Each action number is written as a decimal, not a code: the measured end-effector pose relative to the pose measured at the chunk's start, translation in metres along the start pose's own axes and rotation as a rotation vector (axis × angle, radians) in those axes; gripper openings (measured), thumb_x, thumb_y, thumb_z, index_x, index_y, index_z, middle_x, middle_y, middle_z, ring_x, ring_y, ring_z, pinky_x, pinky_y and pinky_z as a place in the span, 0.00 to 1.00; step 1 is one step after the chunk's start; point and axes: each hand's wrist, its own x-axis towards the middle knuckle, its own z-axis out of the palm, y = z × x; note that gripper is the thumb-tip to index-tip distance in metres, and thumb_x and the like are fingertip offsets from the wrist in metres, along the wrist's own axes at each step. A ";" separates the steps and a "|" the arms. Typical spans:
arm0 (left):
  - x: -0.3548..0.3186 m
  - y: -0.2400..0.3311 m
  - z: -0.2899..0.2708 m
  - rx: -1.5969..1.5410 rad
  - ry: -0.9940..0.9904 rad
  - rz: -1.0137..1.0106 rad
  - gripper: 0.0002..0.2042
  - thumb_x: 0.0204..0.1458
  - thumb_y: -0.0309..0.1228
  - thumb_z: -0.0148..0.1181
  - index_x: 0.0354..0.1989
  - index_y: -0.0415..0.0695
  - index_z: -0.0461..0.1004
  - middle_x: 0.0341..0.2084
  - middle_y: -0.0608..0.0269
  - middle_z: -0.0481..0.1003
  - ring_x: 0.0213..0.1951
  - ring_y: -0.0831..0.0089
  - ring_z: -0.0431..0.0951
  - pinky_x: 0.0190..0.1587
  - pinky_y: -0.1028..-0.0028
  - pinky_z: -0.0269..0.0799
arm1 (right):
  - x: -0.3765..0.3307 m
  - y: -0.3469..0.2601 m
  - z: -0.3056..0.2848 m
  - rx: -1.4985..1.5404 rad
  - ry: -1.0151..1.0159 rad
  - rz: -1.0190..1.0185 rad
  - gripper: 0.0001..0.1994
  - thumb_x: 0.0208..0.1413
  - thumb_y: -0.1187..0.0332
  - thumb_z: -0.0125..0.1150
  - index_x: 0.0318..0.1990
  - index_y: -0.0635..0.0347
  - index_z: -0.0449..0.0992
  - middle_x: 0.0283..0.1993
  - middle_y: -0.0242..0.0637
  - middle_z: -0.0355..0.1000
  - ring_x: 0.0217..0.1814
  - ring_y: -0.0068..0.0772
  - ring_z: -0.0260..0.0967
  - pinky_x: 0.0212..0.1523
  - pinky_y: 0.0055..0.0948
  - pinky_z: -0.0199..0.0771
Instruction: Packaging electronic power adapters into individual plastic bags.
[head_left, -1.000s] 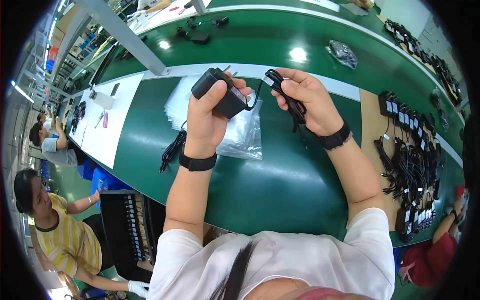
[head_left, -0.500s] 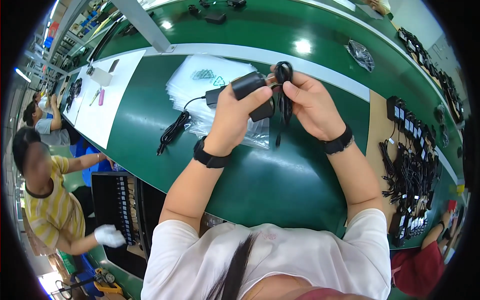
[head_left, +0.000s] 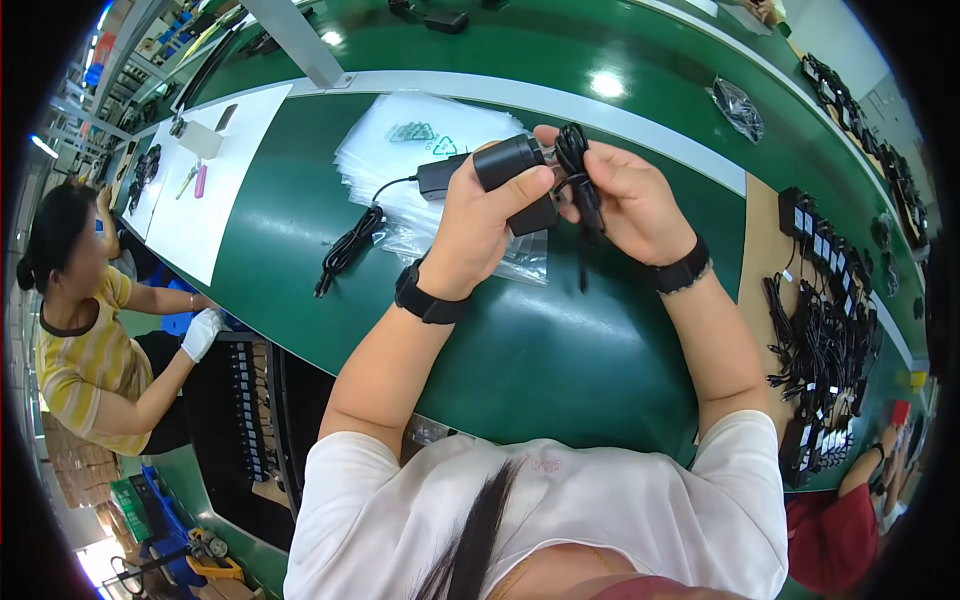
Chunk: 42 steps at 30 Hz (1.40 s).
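My left hand [head_left: 470, 228] is closed around a black power adapter [head_left: 505, 162], thumb along its side and its plug end facing right. In the fingers of my right hand [head_left: 642, 208] is a bundled black cable [head_left: 578, 175], held upright against the plug end with a loose end hanging down. Behind my left hand another black adapter [head_left: 436, 178] lies on a stack of clear plastic bags [head_left: 375, 150]. Its cord leads left to a tied cable coil [head_left: 350, 248] on the green table. The fingertips behind the cable are partly hidden.
Rows of black adapters with cables [head_left: 815, 330] lie on brown board at the right. A white sheet [head_left: 235, 140] with a pink tool [head_left: 201, 181] is at the left. A co-worker in yellow stripes [head_left: 95, 360] stands left beside a black tray [head_left: 215, 430].
Both my hands have shifted slightly right in view, the adapter and cable still in them. The co-worker's gloved hand has moved up from the black tray to the table edge.
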 end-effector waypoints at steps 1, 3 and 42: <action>0.000 0.000 0.000 -0.001 0.007 0.001 0.13 0.47 0.25 0.59 0.41 0.34 0.69 0.33 0.60 0.73 0.34 0.75 0.74 0.41 0.76 0.69 | 0.000 0.001 0.001 -0.106 0.031 0.000 0.23 0.59 0.63 0.43 0.57 0.70 0.57 0.48 0.37 0.65 0.35 0.20 0.62 0.36 0.22 0.67; 0.002 0.000 -0.002 0.020 -0.008 0.004 0.13 0.46 0.24 0.60 0.40 0.34 0.69 0.32 0.61 0.73 0.33 0.76 0.74 0.40 0.77 0.69 | -0.001 0.003 -0.002 -0.246 0.083 0.019 0.22 0.60 0.63 0.43 0.57 0.70 0.59 0.57 0.37 0.61 0.47 0.24 0.63 0.49 0.24 0.63; -0.006 -0.021 0.014 0.090 0.094 -0.103 0.14 0.37 0.16 0.63 0.36 0.37 0.72 0.29 0.64 0.74 0.32 0.77 0.73 0.37 0.77 0.70 | -0.005 0.032 0.001 -0.315 0.101 -0.148 0.28 0.63 0.54 0.29 0.66 0.54 0.35 0.69 0.44 0.34 0.70 0.32 0.36 0.65 0.27 0.39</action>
